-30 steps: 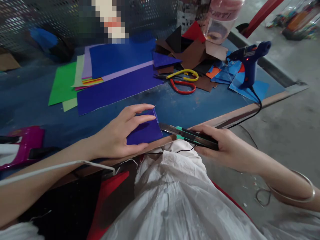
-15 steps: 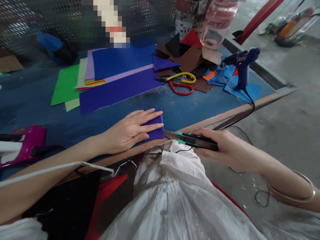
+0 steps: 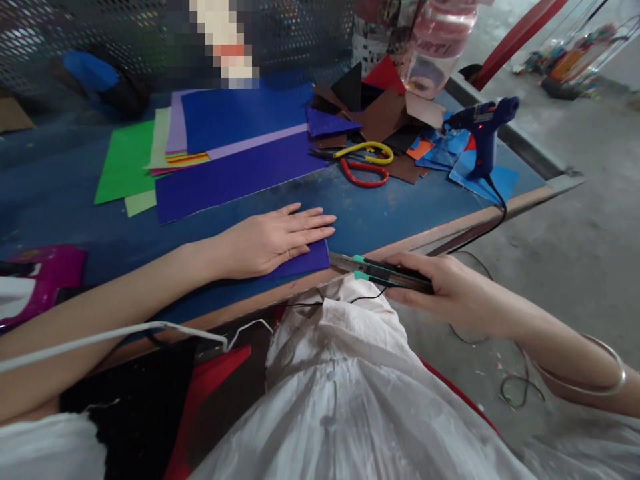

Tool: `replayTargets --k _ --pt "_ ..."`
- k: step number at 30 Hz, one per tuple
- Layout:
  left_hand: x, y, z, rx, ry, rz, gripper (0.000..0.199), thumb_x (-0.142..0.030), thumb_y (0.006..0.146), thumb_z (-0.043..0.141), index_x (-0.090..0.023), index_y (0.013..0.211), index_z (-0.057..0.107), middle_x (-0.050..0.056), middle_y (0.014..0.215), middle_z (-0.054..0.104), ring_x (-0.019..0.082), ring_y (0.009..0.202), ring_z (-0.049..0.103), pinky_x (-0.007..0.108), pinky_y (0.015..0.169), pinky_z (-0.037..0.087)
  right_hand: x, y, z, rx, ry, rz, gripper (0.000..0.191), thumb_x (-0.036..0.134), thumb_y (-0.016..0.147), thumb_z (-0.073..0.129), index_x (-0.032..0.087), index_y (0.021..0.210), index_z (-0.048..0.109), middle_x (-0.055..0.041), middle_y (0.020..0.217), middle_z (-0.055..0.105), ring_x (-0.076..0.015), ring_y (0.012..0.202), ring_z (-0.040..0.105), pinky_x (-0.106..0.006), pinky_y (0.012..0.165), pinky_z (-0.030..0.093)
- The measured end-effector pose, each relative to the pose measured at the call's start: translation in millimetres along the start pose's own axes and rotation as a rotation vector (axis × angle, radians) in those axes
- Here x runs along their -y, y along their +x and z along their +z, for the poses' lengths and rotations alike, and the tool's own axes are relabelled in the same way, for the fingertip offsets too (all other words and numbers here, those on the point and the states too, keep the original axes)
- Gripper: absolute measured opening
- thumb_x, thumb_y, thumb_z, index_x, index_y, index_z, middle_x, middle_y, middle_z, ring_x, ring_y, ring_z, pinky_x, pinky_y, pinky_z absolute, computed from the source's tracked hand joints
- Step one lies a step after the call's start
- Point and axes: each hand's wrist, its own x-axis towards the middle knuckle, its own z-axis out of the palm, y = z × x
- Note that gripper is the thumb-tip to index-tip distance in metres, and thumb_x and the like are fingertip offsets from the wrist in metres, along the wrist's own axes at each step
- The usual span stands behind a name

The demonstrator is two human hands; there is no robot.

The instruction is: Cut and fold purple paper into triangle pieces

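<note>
My left hand (image 3: 273, 241) lies flat with its fingers stretched out over a small folded purple sheet (image 3: 313, 259) at the table's front edge. Just right of it, my right hand (image 3: 450, 287) is wrapped round a black and green utility knife (image 3: 390, 272). The knife's blade points left, and its tip is at the right edge of the purple sheet. Whether the blade touches the sheet is too small to tell.
Behind lie a long purple sheet (image 3: 240, 181), stacked coloured sheets (image 3: 245, 120), scissors (image 3: 365, 173) with red and yellow handles, and brown scraps (image 3: 383, 120). A blue glue gun (image 3: 484, 140) stands at the right, a magenta tool (image 3: 55, 273) at the left.
My left hand has moved slightly up and its fingers now cover the upper part of the small sheet. The knife has shifted a little up and left.
</note>
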Motion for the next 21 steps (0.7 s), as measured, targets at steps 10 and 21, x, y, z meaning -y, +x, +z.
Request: replayTargets --k 10,21 --pt "1 -8 2.7 -0.103 0.101 -0.092 0.051 -0.028 0.11 0.036 -0.022 0.159 0.049 0.008 0.168 0.045 0.025 0.16 0.034 0.053 0.133 0.026 16 6 -9 -0.06 -0.207 0.06 0.044 0.048 0.101 0.056 0.02 0.133 0.066 -0.0049 0.098 0.079 -0.0195 0.078 0.068 -0.029 0.066 0.043" --pt "5 -9 -2.4 0.082 -0.08 -0.018 0.052 -0.033 0.11 0.033 -0.029 0.162 0.042 -0.003 0.171 0.04 0.019 0.162 0.028 0.052 0.135 0.016 18 14 -8 -0.062 -0.625 0.061 0.037 0.048 0.104 0.054 0.019 0.117 0.072 -0.0102 0.085 0.078 -0.0257 0.075 0.072 -0.03 0.059 0.031"
